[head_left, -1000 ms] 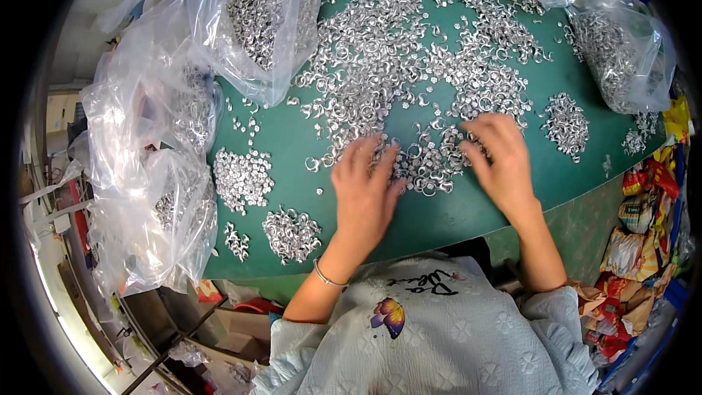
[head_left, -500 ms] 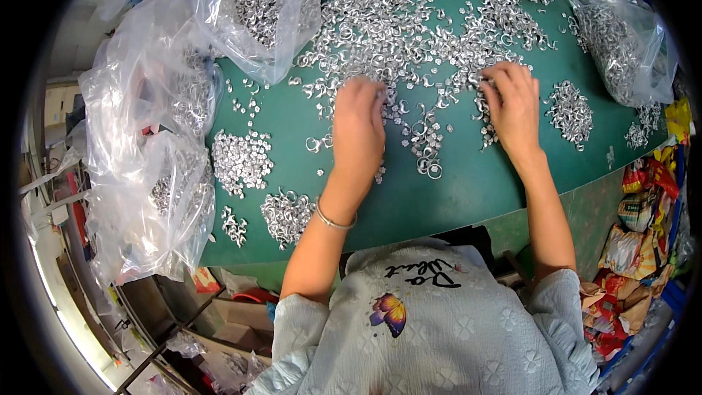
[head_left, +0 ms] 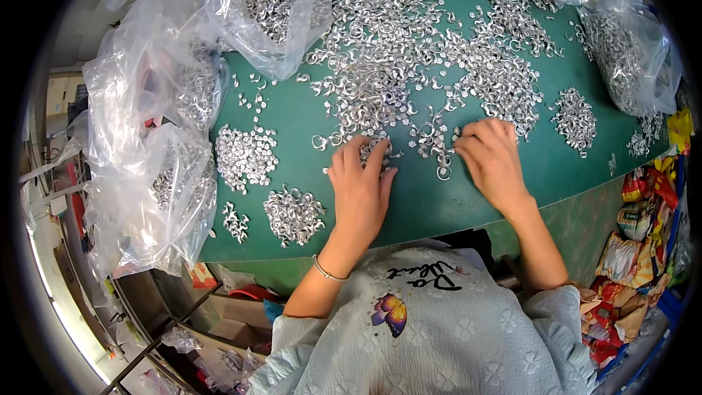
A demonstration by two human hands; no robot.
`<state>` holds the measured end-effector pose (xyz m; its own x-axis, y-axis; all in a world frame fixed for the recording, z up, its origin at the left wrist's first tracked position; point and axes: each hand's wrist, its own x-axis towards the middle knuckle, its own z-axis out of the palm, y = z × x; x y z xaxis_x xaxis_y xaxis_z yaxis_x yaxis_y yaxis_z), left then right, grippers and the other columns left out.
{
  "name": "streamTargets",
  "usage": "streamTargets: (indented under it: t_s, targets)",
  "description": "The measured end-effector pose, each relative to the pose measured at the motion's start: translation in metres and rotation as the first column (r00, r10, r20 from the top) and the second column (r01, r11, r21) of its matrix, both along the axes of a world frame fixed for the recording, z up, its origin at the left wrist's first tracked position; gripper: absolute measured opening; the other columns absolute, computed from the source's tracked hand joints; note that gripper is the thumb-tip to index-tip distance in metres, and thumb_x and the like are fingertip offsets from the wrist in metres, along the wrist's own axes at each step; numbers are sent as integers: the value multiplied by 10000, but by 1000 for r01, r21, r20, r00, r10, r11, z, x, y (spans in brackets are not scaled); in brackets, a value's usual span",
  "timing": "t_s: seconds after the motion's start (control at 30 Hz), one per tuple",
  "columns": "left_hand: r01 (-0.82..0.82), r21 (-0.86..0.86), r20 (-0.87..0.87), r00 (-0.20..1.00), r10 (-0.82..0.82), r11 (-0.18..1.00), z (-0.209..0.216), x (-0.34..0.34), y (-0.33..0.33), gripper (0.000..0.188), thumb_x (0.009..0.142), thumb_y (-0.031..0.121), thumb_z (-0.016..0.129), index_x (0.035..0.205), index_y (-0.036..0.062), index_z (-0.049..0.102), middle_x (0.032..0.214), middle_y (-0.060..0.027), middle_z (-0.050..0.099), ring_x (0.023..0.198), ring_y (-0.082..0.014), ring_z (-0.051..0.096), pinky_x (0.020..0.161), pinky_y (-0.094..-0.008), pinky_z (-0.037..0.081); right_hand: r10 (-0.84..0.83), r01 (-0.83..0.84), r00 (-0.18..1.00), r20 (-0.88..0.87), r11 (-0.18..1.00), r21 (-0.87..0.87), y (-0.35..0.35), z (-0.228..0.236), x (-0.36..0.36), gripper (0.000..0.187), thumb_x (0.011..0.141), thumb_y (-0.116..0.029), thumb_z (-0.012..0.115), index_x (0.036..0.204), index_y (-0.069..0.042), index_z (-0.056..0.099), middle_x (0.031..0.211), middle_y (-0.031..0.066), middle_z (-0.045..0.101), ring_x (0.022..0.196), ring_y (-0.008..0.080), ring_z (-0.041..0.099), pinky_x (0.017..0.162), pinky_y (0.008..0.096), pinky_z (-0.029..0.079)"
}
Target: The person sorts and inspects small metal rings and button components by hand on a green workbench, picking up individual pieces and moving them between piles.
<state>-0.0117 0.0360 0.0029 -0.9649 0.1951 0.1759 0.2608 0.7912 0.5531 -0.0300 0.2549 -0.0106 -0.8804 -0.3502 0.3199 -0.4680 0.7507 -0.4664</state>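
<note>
A big spread of small silver metal parts (head_left: 409, 44) covers the far half of a green table (head_left: 431, 205). My left hand (head_left: 362, 186) lies palm down at the near edge of the spread, fingers apart over a few parts. My right hand (head_left: 493, 161) rests palm down beside it, fingers curled on parts near a small cluster with a ring (head_left: 439, 150). Sorted little heaps sit to the left: one (head_left: 245, 155) farther off, one (head_left: 294, 213) close to my left wrist, and a small one (head_left: 234, 221).
Clear plastic bags of the same silver parts stand along the left (head_left: 157, 175), at the far left corner (head_left: 274, 0) and at the right (head_left: 632, 58). Another heap (head_left: 574, 118) lies right of my right hand. Colourful packets (head_left: 636, 249) pile beside the table's right edge.
Both hands have drawn back toward me from the middle of the spread, dragging some parts to the near edge. The view has shifted slightly.
</note>
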Motion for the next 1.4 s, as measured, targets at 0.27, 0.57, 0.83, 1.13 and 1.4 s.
streamTargets:
  t_s: [0.27,0.57,0.83,1.13,1.4]
  targets:
    - [-23,24,-141,990,26,999,-20,-13,8,253,744,7,655,992,46,623,1068,-104,511,899,-268,485,793,-362,406,-37,38,997,71,999,-13,-12,3,0,135,714,-60,675,829,-50,605,855,55,540,840,231,496,733,342,352]
    - [229,16,-52,972,-228,973,-18,-29,27,207,761,43,640,964,37,601,965,-81,549,899,-257,527,753,-355,389,-132,181,977,170,930,-319,3,0,3,71,788,9,594,853,-12,578,848,57,577,770,199,527,681,306,385]
    - [169,-44,-60,983,-172,985,-17,-29,8,215,759,32,632,971,52,598,976,-73,546,895,-251,517,749,-361,372,134,592,686,716,470,-655,4,3,8,136,849,-39,559,983,-19,576,783,33,551,622,152,483,568,260,393]
    - [226,-24,-59,972,-227,974,-11,-18,19,132,731,42,653,853,54,606,960,-46,548,915,-229,509,760,-354,346,-83,100,974,210,992,-72,-26,4,14,213,711,-100,694,856,-42,550,780,127,554,736,327,557,646,385,442]
    - [133,-18,-73,988,-134,991,-8,-12,18,211,746,54,650,948,56,591,979,-60,548,915,-238,508,755,-354,342,-65,80,983,170,994,-79,-11,18,5,152,727,-64,659,868,-45,604,734,93,496,741,281,521,666,373,376]
